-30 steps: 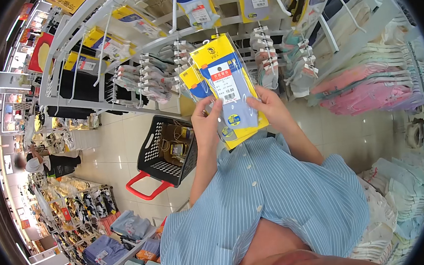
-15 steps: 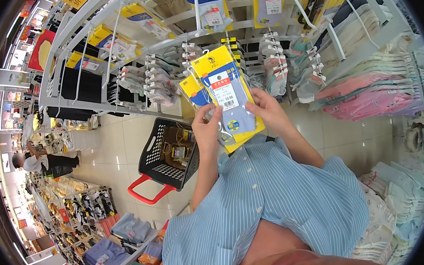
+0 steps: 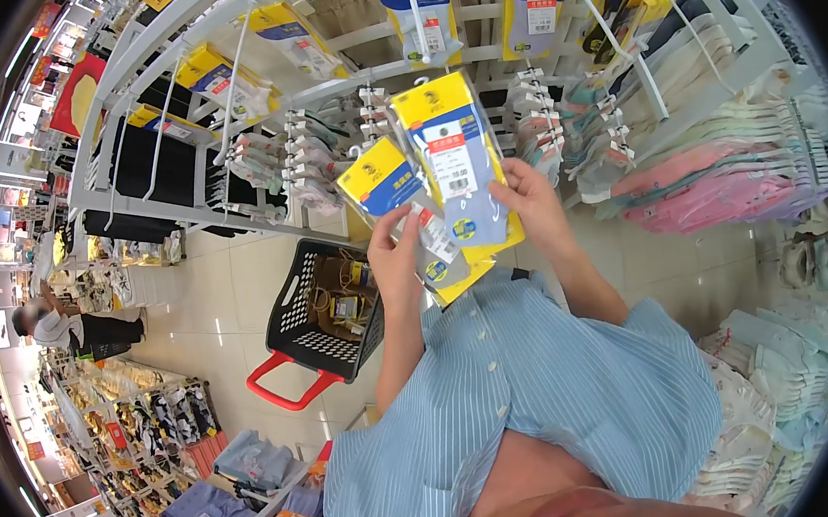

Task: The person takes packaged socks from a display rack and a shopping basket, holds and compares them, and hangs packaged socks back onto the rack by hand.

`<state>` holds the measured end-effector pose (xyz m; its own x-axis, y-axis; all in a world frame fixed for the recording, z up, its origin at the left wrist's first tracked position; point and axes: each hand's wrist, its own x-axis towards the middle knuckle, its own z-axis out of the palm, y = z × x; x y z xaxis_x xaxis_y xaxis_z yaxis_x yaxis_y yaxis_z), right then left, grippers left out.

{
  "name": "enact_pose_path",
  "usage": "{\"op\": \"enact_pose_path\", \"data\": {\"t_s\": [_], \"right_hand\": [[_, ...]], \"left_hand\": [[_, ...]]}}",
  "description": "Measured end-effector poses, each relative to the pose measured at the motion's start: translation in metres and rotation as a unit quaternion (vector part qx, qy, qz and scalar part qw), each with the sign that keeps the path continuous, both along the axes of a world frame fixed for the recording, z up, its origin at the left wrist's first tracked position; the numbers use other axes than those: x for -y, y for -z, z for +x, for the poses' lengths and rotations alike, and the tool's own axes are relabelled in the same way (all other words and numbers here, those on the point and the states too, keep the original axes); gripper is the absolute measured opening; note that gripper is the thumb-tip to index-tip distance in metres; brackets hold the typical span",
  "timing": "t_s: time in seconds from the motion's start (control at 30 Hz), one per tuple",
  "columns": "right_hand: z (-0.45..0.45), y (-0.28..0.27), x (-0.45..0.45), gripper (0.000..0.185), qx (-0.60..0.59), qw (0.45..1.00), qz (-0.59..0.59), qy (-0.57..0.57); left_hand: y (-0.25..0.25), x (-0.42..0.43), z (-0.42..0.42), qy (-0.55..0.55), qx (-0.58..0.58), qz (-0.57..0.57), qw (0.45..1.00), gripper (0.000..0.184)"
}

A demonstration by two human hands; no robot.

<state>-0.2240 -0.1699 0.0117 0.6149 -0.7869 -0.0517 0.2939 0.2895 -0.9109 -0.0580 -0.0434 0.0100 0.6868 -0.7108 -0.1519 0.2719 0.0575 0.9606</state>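
In front of my chest I hold yellow-and-blue sock packs in clear plastic, fanned apart. My left hand [image 3: 397, 260] pinches a pack of grey socks [image 3: 388, 194], tilted to the left, with its white price label facing up. Closed on the edge of a pack of pale blue socks [image 3: 459, 182] is my right hand [image 3: 534, 208]. That pack overlaps the grey one and bears a red-and-white price label. More yellow card shows beneath the two; how many packs lie there I cannot tell.
A black shopping basket [image 3: 294, 312] with a red handle stands on the floor at my left, with packaged goods inside. Ahead, a white rack [image 3: 361, 73] holds hanging sock packs [image 3: 414, 11]. Folded and hanging clothes [image 3: 720, 195] are at the right. Another person [image 3: 79, 329] stands far left.
The two packs have spread apart: the grey-sock pack now shows more to the left, and the pale blue one has shifted up and right with my right hand.
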Motion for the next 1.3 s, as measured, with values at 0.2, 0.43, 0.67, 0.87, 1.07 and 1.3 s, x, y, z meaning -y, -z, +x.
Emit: {"op": "enact_pose_path", "data": {"t_s": [0.2, 0.43, 0.67, 0.87, 1.07, 1.3], "right_hand": [[-0.008, -0.009, 0.024, 0.029, 0.023, 0.997, -0.016, 0.072], [-0.009, -0.025, 0.022, 0.029, 0.034, 0.994, -0.035, 0.101], [-0.016, -0.025, 0.021, 0.029, 0.027, 0.994, -0.040, 0.101], [-0.014, -0.016, 0.024, 0.026, 0.017, 0.992, -0.035, 0.117], [-0.010, -0.013, 0.028, 0.026, 0.015, 0.991, -0.038, 0.130], [-0.008, -0.013, 0.032, 0.027, 0.026, 0.991, -0.042, 0.121]], "left_hand": [[0.007, -0.023, 0.005, -0.013, -0.063, -0.030, 0.997, 0.020], [0.018, -0.026, 0.008, -0.011, -0.073, -0.027, 0.997, 0.022], [0.016, -0.028, 0.010, 0.006, -0.075, 0.001, 0.997, 0.023], [0.020, -0.025, 0.012, 0.004, -0.104, -0.012, 0.995, 0.020], [0.021, -0.029, 0.016, -0.007, -0.098, -0.009, 0.995, 0.019], [0.019, -0.032, 0.017, -0.021, -0.092, -0.008, 0.995, 0.018]]}}
